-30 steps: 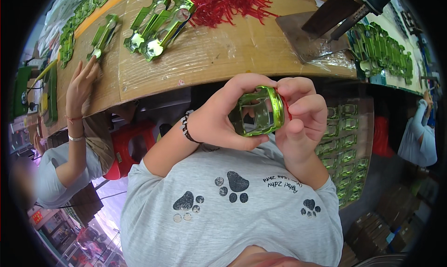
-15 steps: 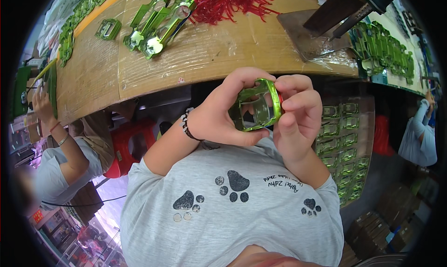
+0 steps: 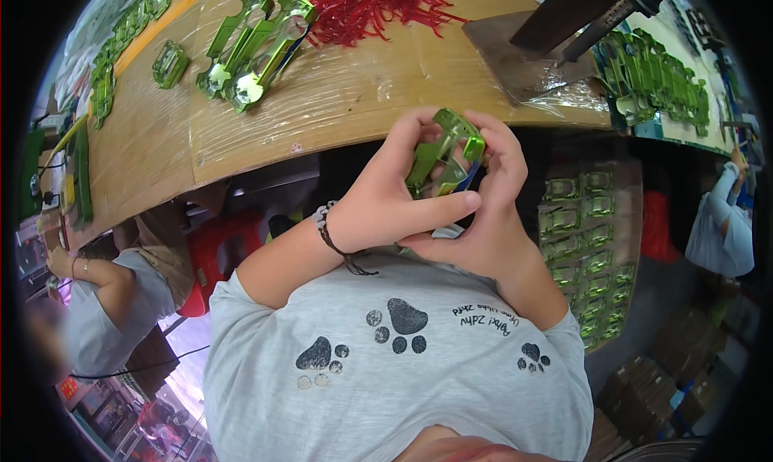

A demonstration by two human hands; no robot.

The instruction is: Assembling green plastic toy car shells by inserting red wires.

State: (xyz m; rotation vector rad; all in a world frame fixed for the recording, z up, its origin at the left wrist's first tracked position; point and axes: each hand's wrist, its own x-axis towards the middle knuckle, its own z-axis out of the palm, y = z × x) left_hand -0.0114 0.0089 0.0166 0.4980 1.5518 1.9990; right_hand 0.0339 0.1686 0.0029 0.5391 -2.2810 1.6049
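A shiny green toy car body shell [image 3: 429, 158] with window openings is held in front of my chest, just off the table's near edge. My left hand [image 3: 374, 196] wraps its left side, the thumb lying across the lower end. On the other side, my right hand [image 3: 501, 168] closes around it with the fingers at its upper right edge. A blue strip shows along the shell's lower right side. Part of the shell is hidden by my fingers.
On the table [image 3: 338, 108] lie longer green shells [image 3: 233, 80], a small green shell [image 3: 170, 64] and red strips [image 3: 378, 11]. A dark tool stands on a metal plate [image 3: 499, 51]. Green shells [image 3: 660, 84] crowd the right; more fill a tray [image 3: 636, 220]. Co-workers sit both sides, left [image 3: 105, 293].
The shell has turned and tilted between my hands, and its blue side strip now shows. My right hand's fingers have moved up behind its edge. The left co-worker's hand has moved down.
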